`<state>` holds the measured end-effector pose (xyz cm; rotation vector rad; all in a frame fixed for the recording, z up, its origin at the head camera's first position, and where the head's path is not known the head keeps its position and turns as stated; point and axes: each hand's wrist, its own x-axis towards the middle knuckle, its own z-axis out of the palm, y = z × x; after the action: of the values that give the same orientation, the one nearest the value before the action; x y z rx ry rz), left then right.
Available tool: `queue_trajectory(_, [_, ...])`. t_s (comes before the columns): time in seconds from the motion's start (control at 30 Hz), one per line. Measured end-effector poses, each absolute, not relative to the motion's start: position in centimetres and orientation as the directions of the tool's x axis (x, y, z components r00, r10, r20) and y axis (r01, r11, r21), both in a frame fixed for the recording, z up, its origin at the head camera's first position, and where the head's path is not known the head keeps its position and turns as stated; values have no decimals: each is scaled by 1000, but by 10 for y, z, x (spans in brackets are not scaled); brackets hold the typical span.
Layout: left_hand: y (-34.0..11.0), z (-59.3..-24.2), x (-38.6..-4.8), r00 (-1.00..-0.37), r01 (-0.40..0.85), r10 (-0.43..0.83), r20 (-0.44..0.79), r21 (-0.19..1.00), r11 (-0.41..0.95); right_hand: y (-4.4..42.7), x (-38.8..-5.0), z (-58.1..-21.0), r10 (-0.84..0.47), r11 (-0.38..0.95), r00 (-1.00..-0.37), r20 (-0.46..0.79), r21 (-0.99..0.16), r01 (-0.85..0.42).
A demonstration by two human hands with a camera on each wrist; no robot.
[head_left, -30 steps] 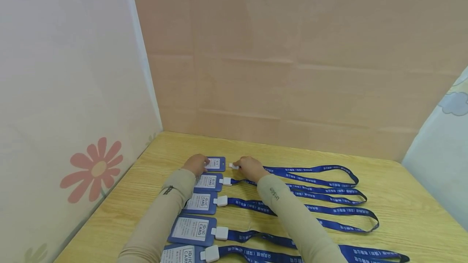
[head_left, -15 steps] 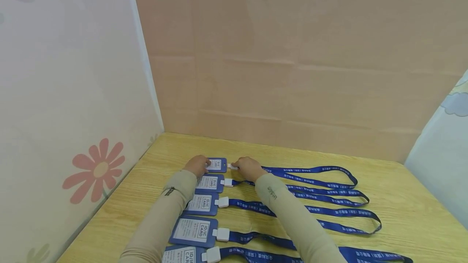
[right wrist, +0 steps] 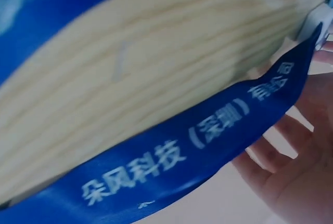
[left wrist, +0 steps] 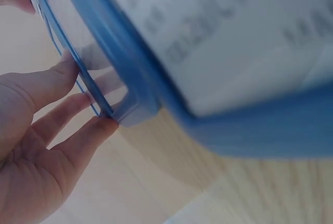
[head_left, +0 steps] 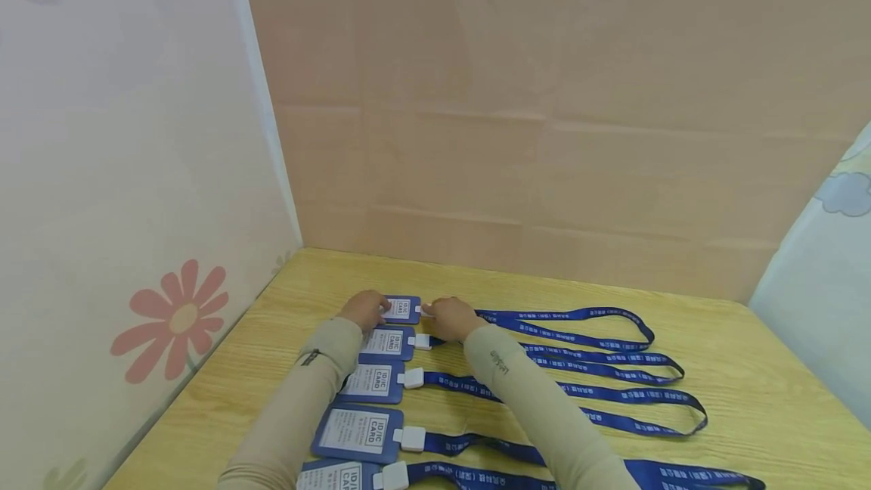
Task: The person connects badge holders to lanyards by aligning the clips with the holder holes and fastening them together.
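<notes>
At the far end of a row, a blue ID card holder (head_left: 403,309) lies with its slotted end to the right. My left hand (head_left: 365,310) pinches its left edge; in the left wrist view, thumb and fingers grip the rim of that card holder (left wrist: 99,68). My right hand (head_left: 452,317) holds the white clip (right wrist: 315,21) of a blue lanyard (head_left: 578,314). The clip's tip meets the holder's slotted end; whether it is hooked through cannot be made out. Fingers cover most of the clip in the head view. White lettering runs along the lanyard (right wrist: 171,151).
Nearer on the wooden table (head_left: 735,369) lie several more card holders (head_left: 361,429), each with a white clip (head_left: 413,439) and blue lanyard (head_left: 640,394) stretching right. My forearms pass above them. A beige wall covering (head_left: 544,134) stands behind, a flowered one (head_left: 184,172) at left.
My right hand has moved left, bringing the white clip up against the card holder and closing the gap. Its lanyard has slid left too. My left hand stays on the holder.
</notes>
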<state>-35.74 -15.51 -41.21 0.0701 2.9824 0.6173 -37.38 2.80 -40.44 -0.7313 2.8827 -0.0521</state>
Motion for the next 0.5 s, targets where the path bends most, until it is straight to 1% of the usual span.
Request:
queue_trajectory(0.23, [-152, -408, -356, -994, 4, 49, -101, 401, 916, 25, -368, -398, -468, 883, -867, -173, -66, -464])
queue_trajectory(0.5, [-146, -405, -356, -992, -7, 46, -115, 425, 905, 30, -369, -400, -441, 897, -880, -175, -61, -437])
